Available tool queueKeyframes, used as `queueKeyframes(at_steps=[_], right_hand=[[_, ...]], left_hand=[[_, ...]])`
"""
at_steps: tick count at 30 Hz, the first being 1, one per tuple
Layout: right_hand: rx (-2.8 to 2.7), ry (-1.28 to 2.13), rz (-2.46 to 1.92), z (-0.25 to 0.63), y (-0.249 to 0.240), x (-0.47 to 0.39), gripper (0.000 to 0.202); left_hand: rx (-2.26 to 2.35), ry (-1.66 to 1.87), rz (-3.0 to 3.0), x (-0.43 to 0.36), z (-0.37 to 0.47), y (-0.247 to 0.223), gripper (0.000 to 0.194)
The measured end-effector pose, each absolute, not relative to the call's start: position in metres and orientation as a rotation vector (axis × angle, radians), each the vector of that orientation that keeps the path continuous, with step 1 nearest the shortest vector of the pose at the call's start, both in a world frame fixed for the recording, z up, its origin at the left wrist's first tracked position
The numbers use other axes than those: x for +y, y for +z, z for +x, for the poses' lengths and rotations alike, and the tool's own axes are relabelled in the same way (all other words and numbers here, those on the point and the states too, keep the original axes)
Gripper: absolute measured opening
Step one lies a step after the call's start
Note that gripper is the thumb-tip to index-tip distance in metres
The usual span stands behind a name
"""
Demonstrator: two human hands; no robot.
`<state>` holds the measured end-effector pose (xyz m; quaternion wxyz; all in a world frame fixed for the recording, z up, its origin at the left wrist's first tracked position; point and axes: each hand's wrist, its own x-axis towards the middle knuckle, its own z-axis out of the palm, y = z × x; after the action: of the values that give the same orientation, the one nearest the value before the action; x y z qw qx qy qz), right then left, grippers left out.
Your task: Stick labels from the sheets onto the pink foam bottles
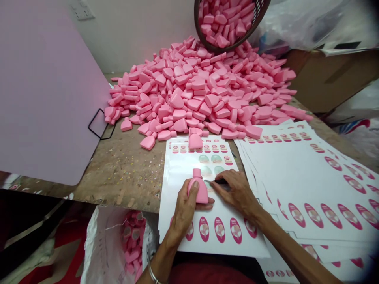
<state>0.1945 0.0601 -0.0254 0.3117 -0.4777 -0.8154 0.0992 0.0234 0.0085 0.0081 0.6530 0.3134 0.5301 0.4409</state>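
A small pink plastic bottle (200,191) with a pink cap stands upright in my left hand (184,207), the thumb pressed across its front and the fingers behind. My right hand (238,193) pinches a slim black tool (219,181) with a thin, pale tip; whether it is a blade or tweezers I cannot make out. Its tip is close to the bottle's right side, over green stickers on the sticker sheet (183,177). Oval pink stickers (219,229) run along the sheet's near edge. Another pink bottle (195,141) lies on the sheet's far edge.
A large heap of pink bottles (189,86) covers the back of the wooden table (124,169). More fill a tilted brown basket (197,27). Used sticker sheets (284,169) are stacked at right. A white sack (102,236) holding bottles sits below the front edge. A pink board (50,98) stands left.
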Motion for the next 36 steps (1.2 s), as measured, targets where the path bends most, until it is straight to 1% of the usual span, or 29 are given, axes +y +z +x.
queueKeyframes(at_steps=[6, 9, 12, 15, 19, 28, 36], right_hand=[[-1.859, 0.722, -1.341, 0.199, -0.015, 0.062, 0.018], [-1.678, 0.838, -1.414, 0.204, -0.002, 0.063, 0.024], [-1.611, 0.872, -1.455, 0.202, 0.012, 0.059, 0.027], [-1.675, 0.911, -1.447, 0.192, 0.024, 0.051, 0.028], [-1.789, 0.905, -1.340, 0.174, 0.034, 0.041, 0.023], [-1.850, 0.841, -1.275, 0.165, 0.032, 0.038, 0.019], [-1.875, 0.782, -1.241, 0.164, 0.031, 0.038, 0.019]], left_hand=[[1.161, 1.055, 0.691, 0.008, 0.023, 0.005, 0.048], [1.129, 1.093, 0.679, 0.008, 0.023, 0.004, 0.047], [1.088, 1.167, 0.599, 0.008, 0.025, 0.006, 0.046], [1.042, 1.213, 0.459, 0.006, 0.026, 0.009, 0.052], [0.987, 1.185, 0.409, 0.004, 0.025, 0.012, 0.058], [0.957, 1.177, 0.377, 0.004, 0.022, 0.010, 0.059], [0.962, 1.177, 0.387, 0.004, 0.022, 0.015, 0.059]])
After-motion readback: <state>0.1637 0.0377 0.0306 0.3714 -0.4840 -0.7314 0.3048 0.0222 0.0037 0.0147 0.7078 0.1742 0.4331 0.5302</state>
